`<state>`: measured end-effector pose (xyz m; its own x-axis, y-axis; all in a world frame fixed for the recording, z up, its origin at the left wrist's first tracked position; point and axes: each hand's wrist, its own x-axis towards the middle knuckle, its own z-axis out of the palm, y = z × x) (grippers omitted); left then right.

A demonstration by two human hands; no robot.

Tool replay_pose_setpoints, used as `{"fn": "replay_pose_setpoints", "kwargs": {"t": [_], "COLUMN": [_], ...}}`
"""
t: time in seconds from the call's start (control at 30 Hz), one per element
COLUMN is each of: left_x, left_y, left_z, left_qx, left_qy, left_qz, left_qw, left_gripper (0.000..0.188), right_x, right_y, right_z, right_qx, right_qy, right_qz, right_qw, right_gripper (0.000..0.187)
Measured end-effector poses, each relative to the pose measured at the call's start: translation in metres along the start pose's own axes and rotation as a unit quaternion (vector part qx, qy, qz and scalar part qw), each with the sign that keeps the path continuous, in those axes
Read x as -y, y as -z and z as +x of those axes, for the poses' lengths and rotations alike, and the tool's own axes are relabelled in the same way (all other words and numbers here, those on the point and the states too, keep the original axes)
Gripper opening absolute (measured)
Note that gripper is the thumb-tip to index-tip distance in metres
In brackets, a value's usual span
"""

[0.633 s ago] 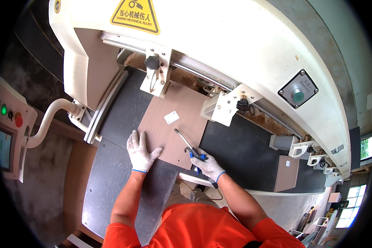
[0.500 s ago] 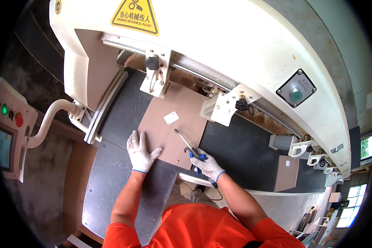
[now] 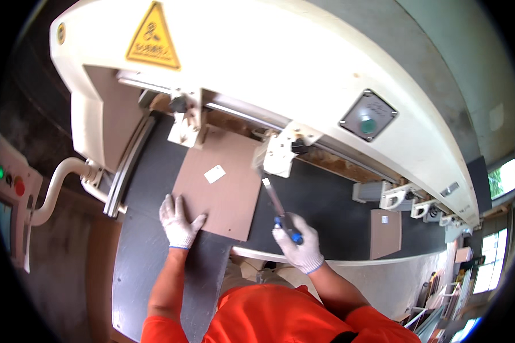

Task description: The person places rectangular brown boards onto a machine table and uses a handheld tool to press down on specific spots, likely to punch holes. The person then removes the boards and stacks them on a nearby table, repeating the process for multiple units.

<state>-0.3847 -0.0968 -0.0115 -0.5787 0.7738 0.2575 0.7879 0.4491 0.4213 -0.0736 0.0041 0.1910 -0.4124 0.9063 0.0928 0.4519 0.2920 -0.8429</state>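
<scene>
A brown wood-grain panel [image 3: 223, 188] with a white label [image 3: 214, 174] lies on the dark machine table, its far edge between two white clamp brackets. My left hand [image 3: 178, 222], in a white knit glove, rests with fingers spread at the panel's near left edge, thumb on the panel. In my gloved right hand [image 3: 301, 244] is an air blow gun [image 3: 279, 208] with a blue and black body and a long metal nozzle. Its nozzle points away from me, just right of the panel and below the right bracket. Part of its handle is hidden by my fingers.
Left bracket [image 3: 186, 123] and right bracket [image 3: 281, 151] hang under the white machine beam [image 3: 269, 57]. A smaller brown panel [image 3: 385, 234] lies farther right on the table. A control box [image 3: 17, 194] with buttons and a screen stands at far left. A green button [image 3: 367, 124] sits on the beam.
My right hand has moved rightward with the air blow gun, whose nozzle has left the panel and now points over the dark table. My left hand stays at the panel's edge; the view has shifted.
</scene>
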Motion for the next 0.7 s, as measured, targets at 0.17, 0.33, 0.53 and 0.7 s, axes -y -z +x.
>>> {"fn": "replay_pose_setpoints", "kwargs": {"t": [0.17,0.33,0.53,0.7], "left_x": [-0.004,-0.008,-0.007,-0.006], "left_y": [0.004,0.008,0.006,0.006], "left_z": [0.001,0.003,0.002,0.001], "left_qx": [0.008,0.015,0.014,0.019], "left_qy": [0.006,0.007,0.014,0.012], "left_qz": [-0.014,-0.021,-0.012,-0.012], "left_qw": [1.000,1.000,1.000,1.000], "left_gripper": [0.099,0.100,0.100,0.099], "right_x": [0.051,0.053,0.084,0.060], "right_y": [0.071,0.096,0.093,0.077], "right_z": [0.016,0.025,0.014,-0.007], "right_qx": [-0.188,-0.224,-0.202,-0.126], "right_qy": [0.059,0.065,-0.006,-0.067], "right_qz": [0.003,-0.113,-0.018,-0.045], "right_qw": [0.980,0.966,0.979,0.989], "right_gripper": [0.039,0.037,0.035,0.036]}}
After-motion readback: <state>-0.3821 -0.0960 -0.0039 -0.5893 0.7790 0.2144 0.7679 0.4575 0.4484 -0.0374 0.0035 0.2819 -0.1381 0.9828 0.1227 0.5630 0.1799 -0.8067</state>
